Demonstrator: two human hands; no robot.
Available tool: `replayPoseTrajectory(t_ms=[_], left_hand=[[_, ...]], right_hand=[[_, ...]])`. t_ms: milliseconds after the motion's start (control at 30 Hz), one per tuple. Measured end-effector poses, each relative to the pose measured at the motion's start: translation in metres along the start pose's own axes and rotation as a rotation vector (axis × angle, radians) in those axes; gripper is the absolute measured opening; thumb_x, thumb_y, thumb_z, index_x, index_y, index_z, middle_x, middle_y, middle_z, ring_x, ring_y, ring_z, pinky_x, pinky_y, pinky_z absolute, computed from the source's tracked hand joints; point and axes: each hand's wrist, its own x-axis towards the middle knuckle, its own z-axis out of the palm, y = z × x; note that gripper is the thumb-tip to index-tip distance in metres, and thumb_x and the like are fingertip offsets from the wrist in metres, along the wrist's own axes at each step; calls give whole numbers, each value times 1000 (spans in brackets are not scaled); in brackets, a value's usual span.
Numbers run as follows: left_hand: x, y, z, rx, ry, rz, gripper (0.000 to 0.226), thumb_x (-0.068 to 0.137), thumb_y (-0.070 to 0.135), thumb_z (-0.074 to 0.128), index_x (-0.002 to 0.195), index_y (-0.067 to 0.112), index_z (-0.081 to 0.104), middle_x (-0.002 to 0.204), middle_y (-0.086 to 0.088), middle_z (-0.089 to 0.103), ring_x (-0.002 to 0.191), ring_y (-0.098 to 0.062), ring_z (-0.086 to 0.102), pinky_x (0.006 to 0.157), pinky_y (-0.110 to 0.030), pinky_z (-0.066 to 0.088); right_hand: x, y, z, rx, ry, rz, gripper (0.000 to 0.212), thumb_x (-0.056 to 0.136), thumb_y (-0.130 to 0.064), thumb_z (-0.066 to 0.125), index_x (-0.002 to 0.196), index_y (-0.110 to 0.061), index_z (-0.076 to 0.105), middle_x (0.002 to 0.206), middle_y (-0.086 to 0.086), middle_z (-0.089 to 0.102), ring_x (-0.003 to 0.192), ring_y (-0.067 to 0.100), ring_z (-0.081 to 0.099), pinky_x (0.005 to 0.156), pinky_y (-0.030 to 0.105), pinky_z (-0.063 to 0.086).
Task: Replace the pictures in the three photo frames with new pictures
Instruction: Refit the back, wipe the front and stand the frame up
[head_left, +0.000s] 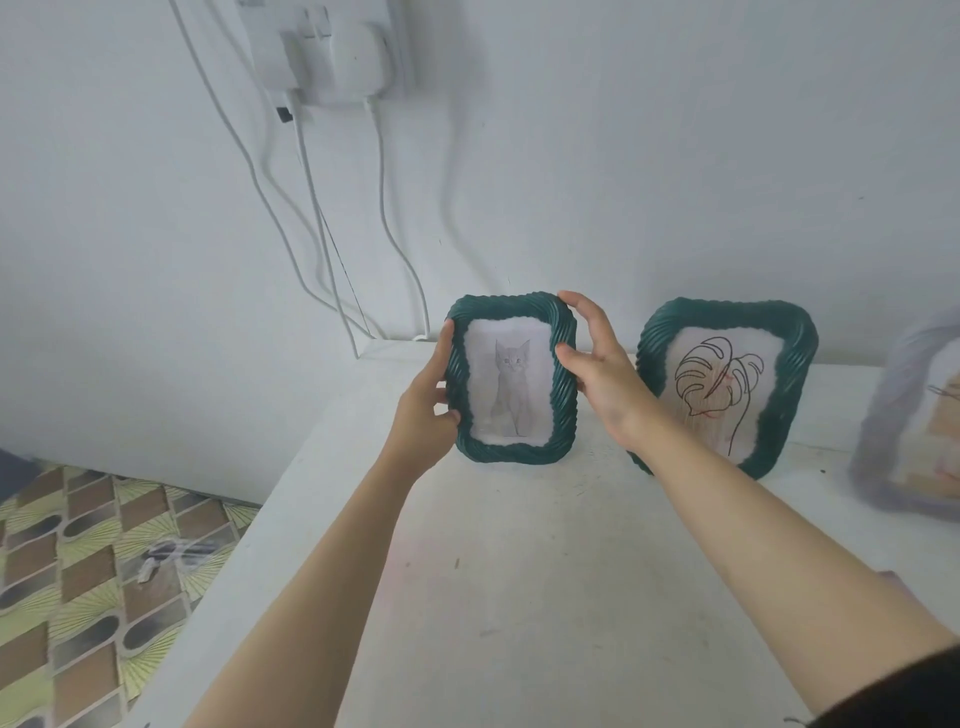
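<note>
A dark green twisted-rim photo frame with a grey kitten picture stands upright on the white table. My left hand grips its left edge, thumb on the front. My right hand holds its right edge, fingers on the top corner and thumb on the front rim. To its right a second green frame with a leaf line drawing leans against the wall. A pale lilac frame sits blurred at the far right edge.
A white wall stands close behind the frames. White chargers sit in a wall socket at the top left, their cables hanging down behind the table's back corner. The patterned floor lies below the table's left edge.
</note>
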Motion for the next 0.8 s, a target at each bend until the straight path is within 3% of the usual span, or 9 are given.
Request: replayPoseTrajectory(t_ms=[133, 300, 633, 700, 800], left_hand=[[-4, -3, 0, 9, -5, -3, 102, 76, -19, 40, 134, 60, 13, 119, 11, 53, 78, -13, 53, 73, -17, 51], [-5, -3, 0, 31, -27, -5, 102, 76, -19, 40, 134, 60, 13, 113, 16, 54, 78, -13, 54, 75, -22, 51], [-10, 1, -1, 47, -34, -19, 102, 77, -17, 40, 130, 65, 11, 102, 13, 54, 77, -10, 57, 70, -16, 51], [-11, 1, -1, 51, -35, -21, 102, 77, -17, 39, 131, 65, 10, 104, 13, 54, 78, -10, 57, 71, -16, 50], [-11, 0, 1, 40, -42, -23, 102, 77, -17, 38, 136, 61, 9, 120, 9, 52, 82, -15, 56, 71, -16, 50]], right_hand=[[-6, 5, 0, -10, -1, -7, 64, 91, 1, 43, 122, -56, 41, 95, 5, 52, 80, 22, 39, 80, 35, 37], [-14, 5, -1, -20, 17, 7, 69, 91, 4, 42, 125, -56, 38, 99, 11, 54, 81, 21, 41, 82, 31, 38], [-16, 3, -1, -57, 11, 17, 70, 91, 6, 39, 130, -52, 36, 97, -21, 60, 83, 18, 41, 80, 30, 37], [-17, 2, 0, -73, 15, 14, 70, 91, 6, 39, 132, -51, 35, 103, -16, 61, 83, 17, 40, 80, 30, 36], [-21, 0, 0, -125, 0, 10, 69, 93, 3, 39, 135, -51, 30, 130, 6, 53, 88, 18, 46, 82, 27, 37]])
